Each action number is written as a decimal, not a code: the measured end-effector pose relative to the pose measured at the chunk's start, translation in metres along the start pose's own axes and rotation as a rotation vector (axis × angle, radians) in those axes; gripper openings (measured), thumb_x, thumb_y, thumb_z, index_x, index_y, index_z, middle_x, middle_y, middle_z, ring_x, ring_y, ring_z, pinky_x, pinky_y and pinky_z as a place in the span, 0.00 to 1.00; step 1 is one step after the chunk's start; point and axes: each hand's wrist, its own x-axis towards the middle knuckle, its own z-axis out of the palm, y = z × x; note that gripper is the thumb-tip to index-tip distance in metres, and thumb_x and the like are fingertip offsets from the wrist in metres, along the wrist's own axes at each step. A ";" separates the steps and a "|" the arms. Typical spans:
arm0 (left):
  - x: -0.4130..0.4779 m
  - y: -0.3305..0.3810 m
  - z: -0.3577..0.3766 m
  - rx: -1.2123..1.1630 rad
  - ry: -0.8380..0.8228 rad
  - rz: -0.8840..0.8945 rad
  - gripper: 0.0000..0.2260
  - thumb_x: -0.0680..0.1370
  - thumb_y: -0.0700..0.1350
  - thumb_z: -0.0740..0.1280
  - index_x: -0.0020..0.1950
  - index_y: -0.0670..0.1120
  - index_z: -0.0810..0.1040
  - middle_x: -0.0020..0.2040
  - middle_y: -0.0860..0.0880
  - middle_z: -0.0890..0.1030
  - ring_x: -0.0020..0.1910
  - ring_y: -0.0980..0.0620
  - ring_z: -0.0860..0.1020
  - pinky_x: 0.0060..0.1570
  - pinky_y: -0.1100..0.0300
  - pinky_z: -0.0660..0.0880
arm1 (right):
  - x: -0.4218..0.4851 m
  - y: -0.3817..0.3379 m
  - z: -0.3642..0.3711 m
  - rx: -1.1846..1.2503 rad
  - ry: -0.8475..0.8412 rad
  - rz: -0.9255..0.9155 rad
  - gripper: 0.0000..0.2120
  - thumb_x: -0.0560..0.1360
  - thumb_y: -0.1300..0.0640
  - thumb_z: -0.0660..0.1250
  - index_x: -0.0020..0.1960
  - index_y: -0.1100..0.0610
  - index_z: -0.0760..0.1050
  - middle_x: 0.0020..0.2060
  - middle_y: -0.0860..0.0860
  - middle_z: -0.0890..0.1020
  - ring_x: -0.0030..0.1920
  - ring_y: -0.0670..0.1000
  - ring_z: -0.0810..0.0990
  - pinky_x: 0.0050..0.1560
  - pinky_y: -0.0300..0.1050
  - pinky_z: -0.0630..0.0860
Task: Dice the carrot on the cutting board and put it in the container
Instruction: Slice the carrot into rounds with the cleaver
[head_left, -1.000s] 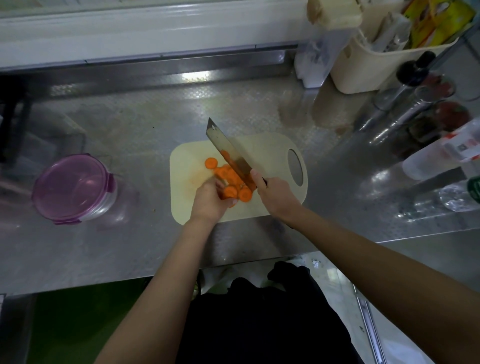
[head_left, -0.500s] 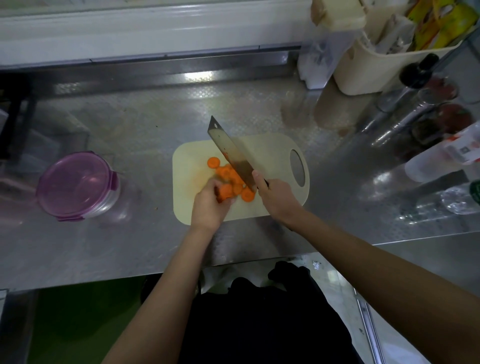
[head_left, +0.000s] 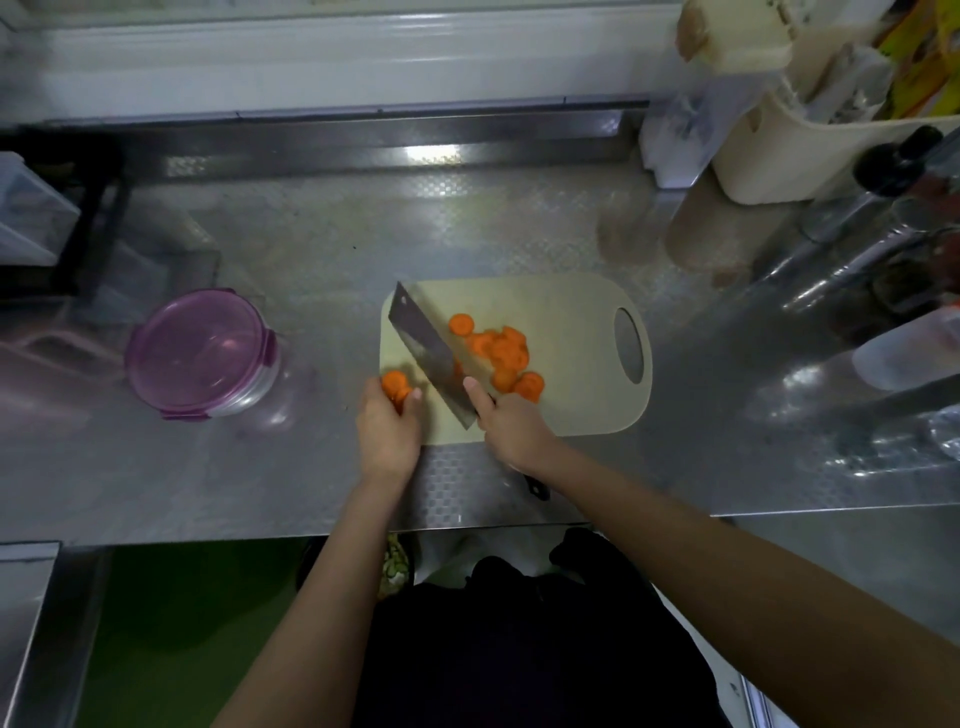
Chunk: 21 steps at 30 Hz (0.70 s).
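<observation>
Carrot slices (head_left: 506, 349) sit partly hidden behind the cleaver (head_left: 427, 344) the right hand (head_left: 511, 426) grips; left hand (head_left: 387, 431) pinches a stack (head_left: 395, 384) at the board (head_left: 571, 317) left edge.

Dim, slightly soft wide-angle view with bowed, blurry edges; white glare streaks the steel counter (head_left: 322, 249) beyond the left hand (head_left: 387, 423) and glints right of the right hand (head_left: 514, 426).

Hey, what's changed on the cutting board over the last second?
The left hand drew a small stack of carrot slices out of the pile to the left edge of the cutting board. The right hand shifted the knife left, so the pile now lies right of the blade. The board, the lidded container and the grip on the knife stayed unchanged.
</observation>
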 end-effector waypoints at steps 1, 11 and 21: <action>0.000 0.002 0.001 0.003 -0.005 -0.002 0.12 0.78 0.42 0.65 0.55 0.35 0.70 0.53 0.34 0.77 0.53 0.38 0.75 0.47 0.54 0.67 | 0.000 0.002 -0.002 0.017 0.029 0.017 0.24 0.81 0.44 0.50 0.39 0.60 0.73 0.32 0.53 0.73 0.43 0.55 0.75 0.44 0.41 0.65; 0.003 0.020 0.021 0.101 -0.126 0.020 0.18 0.76 0.47 0.67 0.60 0.38 0.70 0.55 0.38 0.77 0.55 0.38 0.75 0.50 0.53 0.69 | -0.001 0.023 -0.042 0.015 0.148 0.125 0.21 0.82 0.45 0.48 0.33 0.52 0.62 0.30 0.49 0.68 0.30 0.45 0.65 0.36 0.41 0.64; 0.006 0.041 0.032 0.038 -0.178 -0.025 0.20 0.74 0.47 0.70 0.63 0.41 0.72 0.59 0.41 0.77 0.58 0.43 0.74 0.54 0.62 0.66 | -0.001 0.024 -0.030 -0.064 0.253 0.024 0.25 0.81 0.42 0.49 0.43 0.61 0.72 0.41 0.59 0.77 0.46 0.57 0.75 0.50 0.46 0.68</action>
